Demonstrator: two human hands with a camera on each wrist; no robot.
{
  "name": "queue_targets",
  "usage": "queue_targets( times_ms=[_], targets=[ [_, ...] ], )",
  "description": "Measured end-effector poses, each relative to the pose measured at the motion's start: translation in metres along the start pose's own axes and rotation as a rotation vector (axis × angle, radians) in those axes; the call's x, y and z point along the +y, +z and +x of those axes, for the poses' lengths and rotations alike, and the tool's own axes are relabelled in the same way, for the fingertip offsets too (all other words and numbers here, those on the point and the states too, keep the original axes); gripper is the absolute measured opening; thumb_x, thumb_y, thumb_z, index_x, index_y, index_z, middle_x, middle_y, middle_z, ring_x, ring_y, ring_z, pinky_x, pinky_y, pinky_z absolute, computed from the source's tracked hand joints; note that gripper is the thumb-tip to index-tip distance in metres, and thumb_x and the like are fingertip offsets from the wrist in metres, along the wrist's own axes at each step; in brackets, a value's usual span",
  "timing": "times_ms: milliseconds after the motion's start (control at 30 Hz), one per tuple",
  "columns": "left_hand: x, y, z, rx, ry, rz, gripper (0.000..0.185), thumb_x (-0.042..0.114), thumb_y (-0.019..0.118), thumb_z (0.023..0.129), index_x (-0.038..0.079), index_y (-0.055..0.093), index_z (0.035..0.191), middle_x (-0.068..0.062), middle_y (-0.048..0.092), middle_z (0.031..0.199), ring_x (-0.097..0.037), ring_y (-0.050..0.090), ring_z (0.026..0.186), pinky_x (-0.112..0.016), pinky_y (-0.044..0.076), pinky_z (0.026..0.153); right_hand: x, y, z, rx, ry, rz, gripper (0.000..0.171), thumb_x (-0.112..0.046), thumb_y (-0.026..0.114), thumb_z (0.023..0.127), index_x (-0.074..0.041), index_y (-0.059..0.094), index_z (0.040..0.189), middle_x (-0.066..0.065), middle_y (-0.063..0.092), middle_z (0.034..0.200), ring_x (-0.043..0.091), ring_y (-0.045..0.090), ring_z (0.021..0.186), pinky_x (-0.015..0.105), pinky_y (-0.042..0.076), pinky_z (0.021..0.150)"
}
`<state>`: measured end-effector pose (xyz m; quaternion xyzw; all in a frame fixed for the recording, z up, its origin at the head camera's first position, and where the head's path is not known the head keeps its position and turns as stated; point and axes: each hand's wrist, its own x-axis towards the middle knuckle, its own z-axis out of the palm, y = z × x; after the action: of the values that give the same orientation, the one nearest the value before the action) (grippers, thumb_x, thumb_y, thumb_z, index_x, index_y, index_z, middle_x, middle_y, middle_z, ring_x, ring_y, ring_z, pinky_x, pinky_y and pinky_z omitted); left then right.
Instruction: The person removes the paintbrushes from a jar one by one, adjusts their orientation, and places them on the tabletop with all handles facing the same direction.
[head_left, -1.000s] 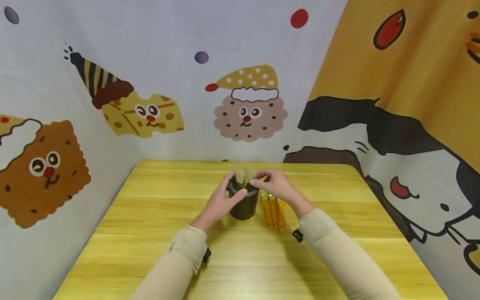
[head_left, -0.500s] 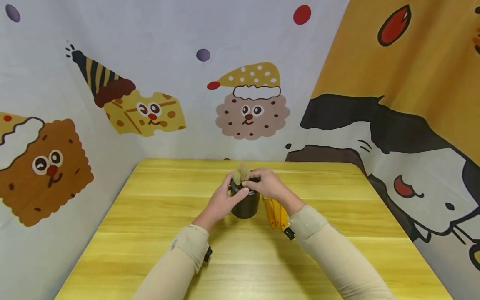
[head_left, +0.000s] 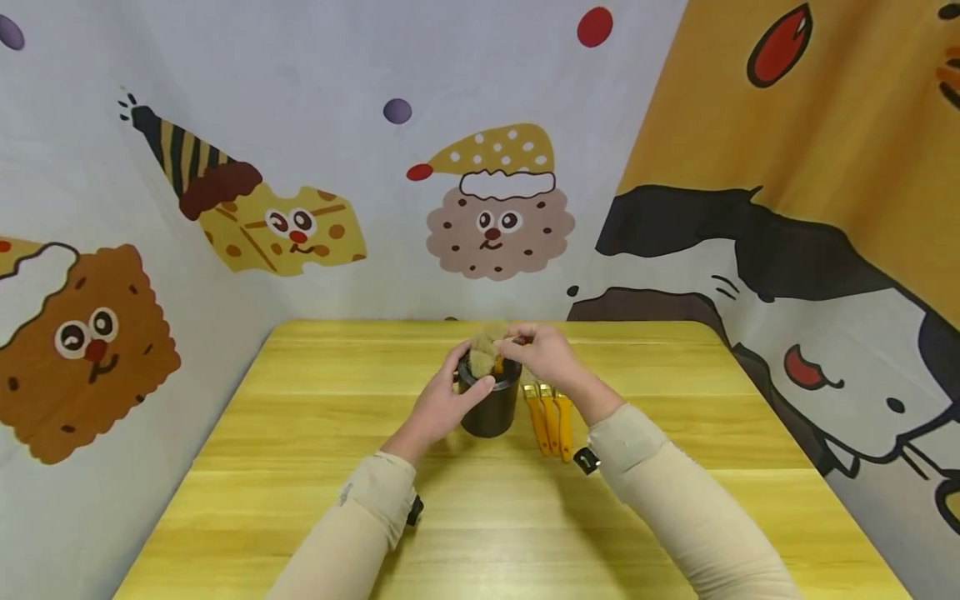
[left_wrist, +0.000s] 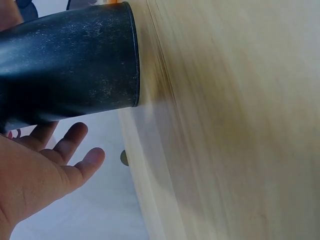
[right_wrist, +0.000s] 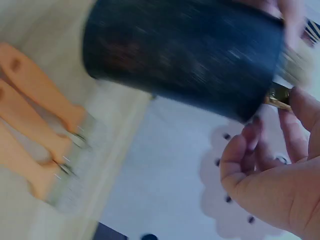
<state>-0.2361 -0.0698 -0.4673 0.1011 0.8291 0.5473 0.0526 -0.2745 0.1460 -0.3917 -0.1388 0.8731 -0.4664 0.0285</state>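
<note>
The left hand [head_left: 442, 402] wraps the near side of a matte black cup [head_left: 491, 406] standing upright mid-table. The right hand [head_left: 546, 357] pinches a brush [head_left: 486, 353] above the rim, its soft tan bristles pointing up and its handle down inside. Three orange-handled brushes [head_left: 551, 419] lie flat just right of the cup, lengthwise on the smooth yellow wooden table [head_left: 300, 467].

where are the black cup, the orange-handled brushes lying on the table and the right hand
black round cup [head_left: 491, 412], head view, on its front wall
orange-handled brushes lying flat on the wooden table [head_left: 551, 421], head view, on the middle handle
right hand [head_left: 546, 357], head view, on its back
</note>
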Motion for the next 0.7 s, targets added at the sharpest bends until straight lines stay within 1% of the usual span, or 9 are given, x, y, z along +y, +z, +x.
queue_targets(
  times_ms=[67, 100, 167, 267, 367, 400, 467, 567, 700],
  targets=[
    [0.0, 0.0, -0.001, 0.004, 0.002, -0.001, 0.078, 0.073, 0.063, 0.097, 0.059, 0.023, 0.162, -0.004, 0.04, 0.171, -0.037, 0.043, 0.156, -0.07, 0.043, 0.116, -0.01, -0.013, 0.0, 0.021, 0.011, 0.024, 0.027, -0.038, 0.074, 0.102, -0.013, 0.078, 0.111, 0.006, 0.075, 0.107, 0.024, 0.066, 0.1, 0.038, 0.055, 0.089],
    [0.0, 0.0, -0.001, 0.005, 0.004, 0.0, 0.079, 0.073, 0.063, 0.097, 0.058, 0.024, 0.163, -0.004, 0.04, 0.171, -0.037, 0.043, 0.156, -0.07, 0.043, 0.116, -0.016, -0.02, -0.001, 0.036, 0.016, 0.032, 0.031, -0.042, 0.075, 0.102, -0.016, 0.079, 0.117, 0.006, 0.077, 0.116, 0.026, 0.068, 0.108, 0.043, 0.056, 0.095],
    [-0.001, 0.0, -0.001, 0.01, 0.003, 0.001, 0.078, 0.074, 0.063, 0.097, 0.059, 0.024, 0.163, -0.004, 0.04, 0.171, -0.038, 0.042, 0.156, -0.071, 0.042, 0.116, -0.029, -0.037, -0.001, 0.061, 0.014, 0.051, 0.037, -0.046, 0.073, 0.102, -0.016, 0.079, 0.122, 0.008, 0.077, 0.124, 0.028, 0.067, 0.116, 0.047, 0.055, 0.1],
    [-0.001, 0.001, -0.002, 0.014, -0.002, 0.007, 0.074, 0.072, 0.063, 0.097, 0.063, 0.024, 0.16, -0.003, 0.037, 0.173, -0.04, 0.04, 0.157, -0.072, 0.041, 0.116, -0.048, -0.064, -0.001, 0.124, 0.004, 0.066, 0.04, -0.05, 0.072, 0.102, -0.016, 0.077, 0.124, 0.005, 0.076, 0.12, 0.024, 0.065, 0.111, 0.042, 0.055, 0.096],
    [-0.003, 0.001, -0.002, 0.012, -0.006, 0.005, 0.071, 0.069, 0.064, 0.098, 0.069, 0.023, 0.156, -0.002, 0.034, 0.174, -0.041, 0.039, 0.158, -0.072, 0.042, 0.116, -0.062, -0.092, -0.002, 0.184, -0.031, 0.092, 0.038, -0.045, 0.072, 0.103, -0.012, 0.076, 0.122, -0.003, 0.076, 0.104, 0.02, 0.063, 0.099, 0.034, 0.053, 0.086],
    [-0.003, 0.001, -0.002, 0.011, -0.007, 0.003, 0.07, 0.069, 0.064, 0.099, 0.07, 0.023, 0.155, -0.002, 0.034, 0.174, -0.04, 0.039, 0.158, -0.071, 0.042, 0.116, -0.065, -0.1, -0.004, 0.199, -0.04, 0.093, 0.038, -0.044, 0.072, 0.103, -0.01, 0.075, 0.121, -0.006, 0.075, 0.099, 0.02, 0.062, 0.097, 0.033, 0.052, 0.084],
    [-0.005, 0.001, -0.001, 0.01, -0.005, 0.001, 0.07, 0.069, 0.064, 0.099, 0.07, 0.022, 0.155, -0.003, 0.034, 0.174, -0.04, 0.04, 0.157, -0.071, 0.043, 0.116, -0.069, -0.117, -0.007, 0.219, -0.036, 0.075, 0.038, -0.043, 0.071, 0.103, -0.009, 0.074, 0.12, -0.011, 0.074, 0.093, 0.018, 0.062, 0.096, 0.031, 0.052, 0.086],
    [-0.006, 0.001, 0.0, 0.007, -0.001, 0.002, 0.071, 0.071, 0.064, 0.098, 0.071, 0.022, 0.155, -0.003, 0.036, 0.173, -0.039, 0.041, 0.157, -0.07, 0.044, 0.115, -0.066, -0.138, -0.013, 0.227, 0.021, 0.012, 0.045, -0.051, 0.071, 0.101, -0.011, 0.073, 0.121, -0.014, 0.072, 0.091, 0.02, 0.06, 0.098, 0.032, 0.051, 0.087],
    [-0.004, 0.0, -0.001, 0.005, 0.007, 0.011, 0.071, 0.072, 0.063, 0.097, 0.07, 0.022, 0.155, -0.005, 0.039, 0.172, -0.038, 0.044, 0.155, -0.069, 0.045, 0.115, -0.05, -0.158, -0.02, 0.208, 0.129, -0.103, 0.055, -0.06, 0.07, 0.099, -0.012, 0.072, 0.126, -0.006, 0.074, 0.103, 0.024, 0.06, 0.103, 0.034, 0.052, 0.089]
  ],
)
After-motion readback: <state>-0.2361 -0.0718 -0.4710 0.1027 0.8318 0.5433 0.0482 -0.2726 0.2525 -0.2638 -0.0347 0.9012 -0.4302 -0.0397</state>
